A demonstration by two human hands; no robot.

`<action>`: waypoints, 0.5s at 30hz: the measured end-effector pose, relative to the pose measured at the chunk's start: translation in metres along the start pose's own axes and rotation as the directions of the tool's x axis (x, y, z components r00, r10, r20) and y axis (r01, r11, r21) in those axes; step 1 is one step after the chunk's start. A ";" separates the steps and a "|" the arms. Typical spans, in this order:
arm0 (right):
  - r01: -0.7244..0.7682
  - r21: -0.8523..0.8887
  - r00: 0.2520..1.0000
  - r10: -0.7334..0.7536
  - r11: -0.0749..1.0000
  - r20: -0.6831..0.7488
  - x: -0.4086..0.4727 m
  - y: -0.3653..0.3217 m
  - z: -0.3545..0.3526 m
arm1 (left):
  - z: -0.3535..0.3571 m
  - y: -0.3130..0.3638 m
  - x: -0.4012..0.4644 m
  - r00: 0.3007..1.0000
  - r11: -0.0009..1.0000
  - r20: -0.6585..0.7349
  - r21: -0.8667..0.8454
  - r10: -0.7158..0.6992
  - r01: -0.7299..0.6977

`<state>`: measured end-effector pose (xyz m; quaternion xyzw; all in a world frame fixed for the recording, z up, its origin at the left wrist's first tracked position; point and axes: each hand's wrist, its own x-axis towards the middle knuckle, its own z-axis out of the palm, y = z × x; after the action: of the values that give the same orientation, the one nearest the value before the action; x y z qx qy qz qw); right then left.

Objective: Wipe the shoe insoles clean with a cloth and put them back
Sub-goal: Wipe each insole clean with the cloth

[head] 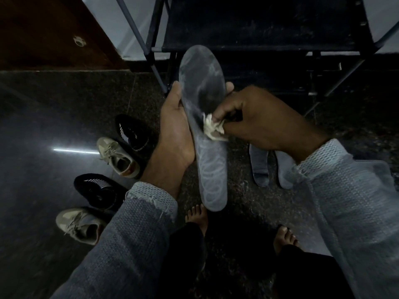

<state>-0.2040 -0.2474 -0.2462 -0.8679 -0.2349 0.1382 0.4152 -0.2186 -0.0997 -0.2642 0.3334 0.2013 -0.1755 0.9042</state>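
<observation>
A long grey insole [203, 83] with pale smears is held upright in front of me, toe end pointing away. My left hand [174, 130] grips it from the left edge, thumb on one side and fingertips showing past the right edge. My right hand [252, 117] pinches a small crumpled whitish cloth [212, 127] and presses it against the insole's middle. Two more grey insoles [260, 165] lie on the floor under my right wrist, partly hidden by my sleeve.
Two black shoes [133, 134] and two beige lace-up sneakers [119, 156] sit on the dark polished floor at the left. A dark metal shoe rack [259, 39] stands ahead. A brown door [54, 33] is at the upper left. My bare feet [197, 216] are below.
</observation>
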 end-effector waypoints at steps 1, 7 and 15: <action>-0.012 -0.031 0.994 0.009 0.999 -0.109 0.001 0.002 0.002 | -0.001 0.000 0.000 1.000 1.000 0.000 0.004 0.017 -0.017; -0.030 -0.025 0.994 0.027 0.999 -0.109 -0.001 0.004 -0.004 | -0.003 0.000 0.001 0.999 0.998 -0.001 0.045 0.034 -0.033; -0.095 -0.014 0.937 0.084 0.995 -0.340 0.001 0.006 0.006 | -0.005 0.001 0.004 0.996 0.994 -0.035 0.073 0.087 -0.084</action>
<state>-0.2039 -0.2460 -0.2548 -0.8948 -0.1222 0.0019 0.4294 -0.2163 -0.0965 -0.2690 0.3771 0.1975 -0.1374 0.8944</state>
